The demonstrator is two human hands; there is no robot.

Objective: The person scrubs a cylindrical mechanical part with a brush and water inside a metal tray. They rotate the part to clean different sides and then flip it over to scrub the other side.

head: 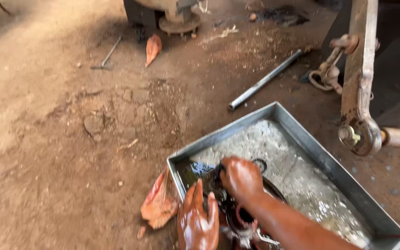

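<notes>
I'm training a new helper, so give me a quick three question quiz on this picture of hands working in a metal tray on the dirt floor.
1. True or false: both hands are on the dark round part at the near corner of the metal tray.
2. What lies on the ground just beyond the tray's far corner? A) a metal pipe B) a coiled hose C) a wooden plank
3. Fill in: a crumpled orange ____ lies on the dirt against the tray's left side.

Key
1. True; both hands look wet and are on the part.
2. A, the metal pipe.
3. Rag, the orange rag.
</notes>
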